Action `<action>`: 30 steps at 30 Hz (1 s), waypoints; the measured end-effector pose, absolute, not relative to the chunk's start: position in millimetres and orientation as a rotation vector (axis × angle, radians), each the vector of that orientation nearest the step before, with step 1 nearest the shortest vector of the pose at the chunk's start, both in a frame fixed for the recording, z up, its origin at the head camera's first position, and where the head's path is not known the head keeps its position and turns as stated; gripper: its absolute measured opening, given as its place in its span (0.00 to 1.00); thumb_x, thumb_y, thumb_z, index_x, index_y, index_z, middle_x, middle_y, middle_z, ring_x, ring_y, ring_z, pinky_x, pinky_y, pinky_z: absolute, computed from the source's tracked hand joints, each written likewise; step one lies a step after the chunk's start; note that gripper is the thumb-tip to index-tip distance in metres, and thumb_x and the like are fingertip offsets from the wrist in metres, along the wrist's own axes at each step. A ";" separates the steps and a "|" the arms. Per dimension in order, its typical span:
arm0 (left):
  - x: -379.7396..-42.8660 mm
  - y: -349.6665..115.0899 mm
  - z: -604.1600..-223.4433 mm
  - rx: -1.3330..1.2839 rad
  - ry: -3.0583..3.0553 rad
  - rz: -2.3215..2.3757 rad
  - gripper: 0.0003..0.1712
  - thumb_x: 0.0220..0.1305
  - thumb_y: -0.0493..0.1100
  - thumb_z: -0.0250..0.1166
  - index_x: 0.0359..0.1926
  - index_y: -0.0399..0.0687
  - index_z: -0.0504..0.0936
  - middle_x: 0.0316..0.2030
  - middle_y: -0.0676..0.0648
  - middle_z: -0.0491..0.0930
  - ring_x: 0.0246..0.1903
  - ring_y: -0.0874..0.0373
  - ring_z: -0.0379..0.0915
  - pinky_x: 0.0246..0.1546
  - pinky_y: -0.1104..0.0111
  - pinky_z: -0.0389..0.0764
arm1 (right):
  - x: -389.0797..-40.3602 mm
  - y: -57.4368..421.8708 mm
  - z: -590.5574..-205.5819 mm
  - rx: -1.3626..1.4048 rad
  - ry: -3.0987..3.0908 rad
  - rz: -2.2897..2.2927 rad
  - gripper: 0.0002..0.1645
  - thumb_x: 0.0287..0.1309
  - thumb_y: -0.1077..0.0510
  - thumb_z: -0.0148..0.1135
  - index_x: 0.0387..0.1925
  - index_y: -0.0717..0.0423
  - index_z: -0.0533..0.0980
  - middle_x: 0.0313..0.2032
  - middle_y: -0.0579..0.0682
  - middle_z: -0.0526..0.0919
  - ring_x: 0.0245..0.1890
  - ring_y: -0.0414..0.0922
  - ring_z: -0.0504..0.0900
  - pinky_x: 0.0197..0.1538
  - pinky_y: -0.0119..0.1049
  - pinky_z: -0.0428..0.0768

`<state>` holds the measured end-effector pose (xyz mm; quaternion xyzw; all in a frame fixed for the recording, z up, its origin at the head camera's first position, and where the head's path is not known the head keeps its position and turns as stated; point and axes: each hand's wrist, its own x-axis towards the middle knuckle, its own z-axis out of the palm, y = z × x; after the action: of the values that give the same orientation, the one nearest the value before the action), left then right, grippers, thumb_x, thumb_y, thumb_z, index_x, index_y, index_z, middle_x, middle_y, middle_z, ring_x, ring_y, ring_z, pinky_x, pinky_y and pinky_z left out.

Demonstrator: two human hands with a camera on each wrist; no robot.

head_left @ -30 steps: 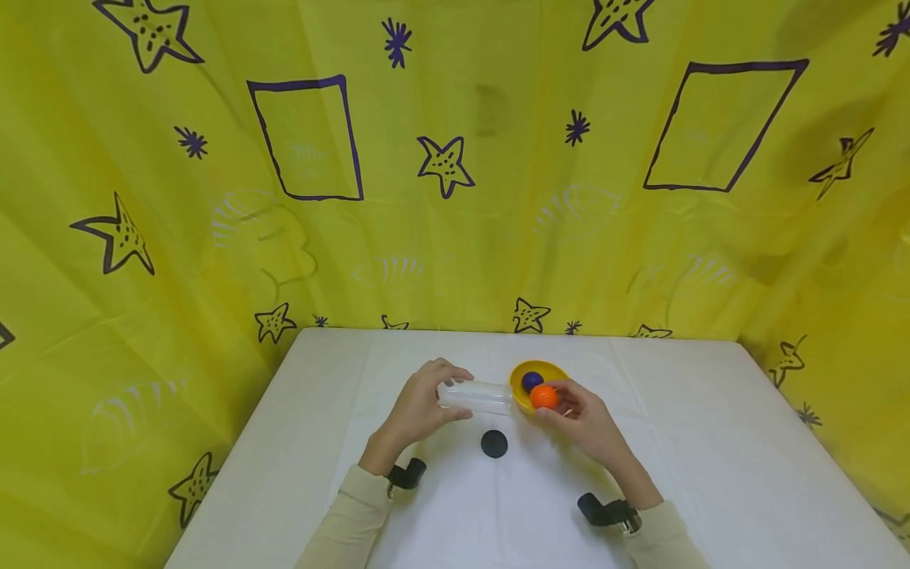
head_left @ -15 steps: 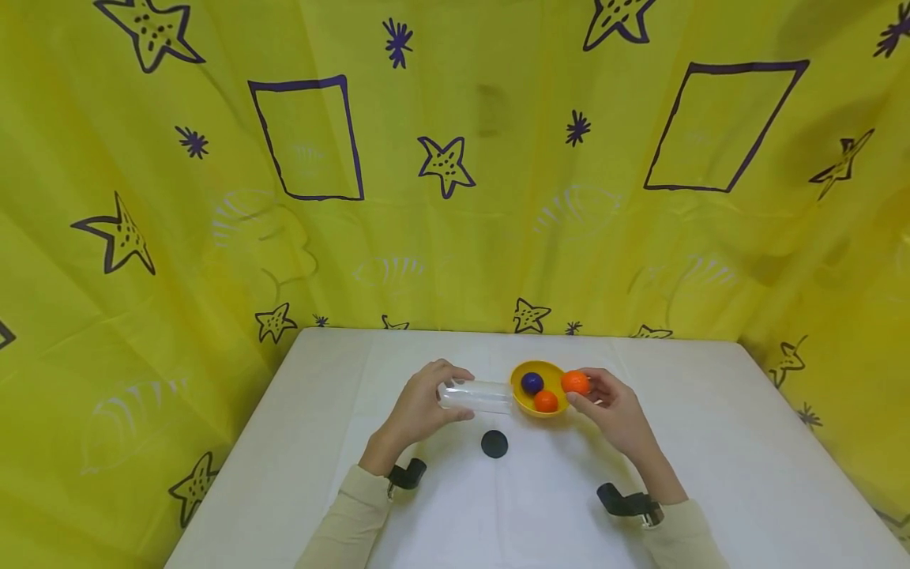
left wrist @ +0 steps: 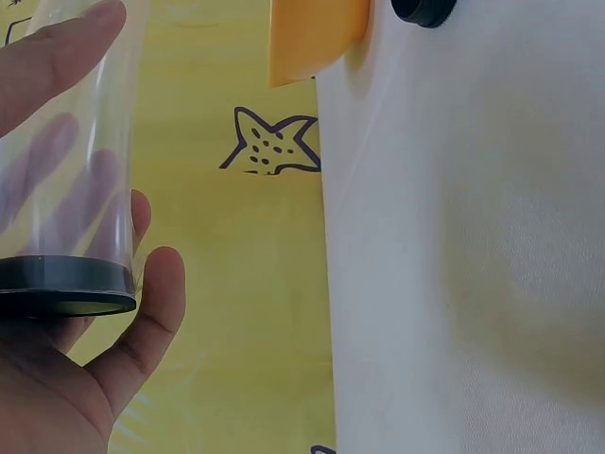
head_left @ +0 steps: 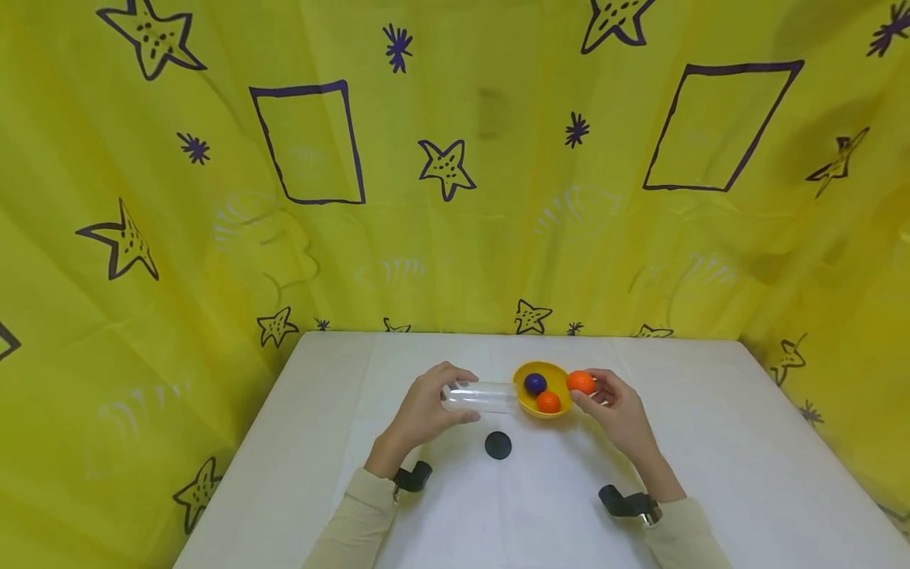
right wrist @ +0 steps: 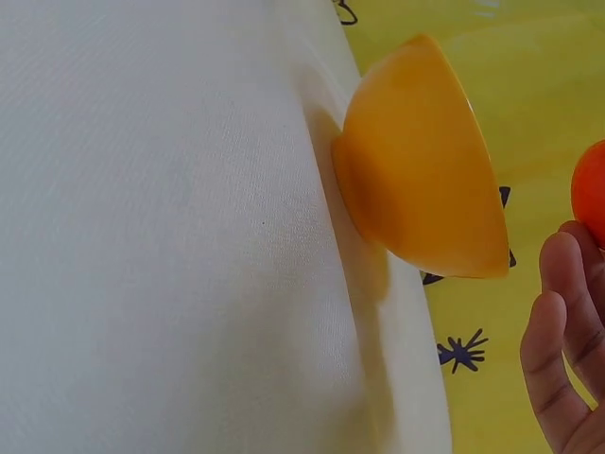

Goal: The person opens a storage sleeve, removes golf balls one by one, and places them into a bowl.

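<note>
My left hand (head_left: 421, 409) grips a clear plastic tube (head_left: 483, 397), which lies nearly level in the head view, its right end beside a yellow bowl (head_left: 524, 407). In the left wrist view, fingers wrap around the tube (left wrist: 104, 180) above its black end cap (left wrist: 66, 284). Between its fingertips my right hand (head_left: 617, 411) pinches an orange ball (head_left: 581, 382) at the bowl's right rim. Inside the bowl are a dark blue ball (head_left: 535, 385) and another orange ball (head_left: 549, 402). The right wrist view shows the bowl (right wrist: 425, 170) from its side, with the held ball (right wrist: 591, 194) partly cut off.
A round black cap (head_left: 498, 445) lies on the white-covered table (head_left: 498, 521), in front of the tube and bowl. Behind the table hangs a yellow curtain (head_left: 498, 261) with dark star drawings. A black camera mount sits on each wrist.
My right hand has moved right with its orange ball, from over the bowl to the right rim, uncovering the other orange ball. My left hand keeps its grip on the tube, almost still.
</note>
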<state>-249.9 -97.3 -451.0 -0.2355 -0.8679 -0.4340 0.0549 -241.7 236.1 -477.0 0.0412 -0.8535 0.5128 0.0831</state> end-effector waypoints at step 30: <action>-246.5 -99.0 -446.4 -0.705 -2.590 -1.360 0.28 0.52 0.45 0.81 0.54 0.49 0.83 0.49 0.43 0.83 0.46 0.42 0.79 0.47 0.47 0.83 | -275.8 220.6 -493.7 -0.035 -2.745 1.374 0.35 0.62 0.38 0.70 0.63 0.52 0.74 0.43 0.54 0.70 0.43 0.49 0.68 0.38 0.33 0.71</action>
<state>-246.5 -99.0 -446.4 -0.2339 -0.8587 -0.4511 0.0662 -275.8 220.6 -493.7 -0.0115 -0.8936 0.4473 0.0355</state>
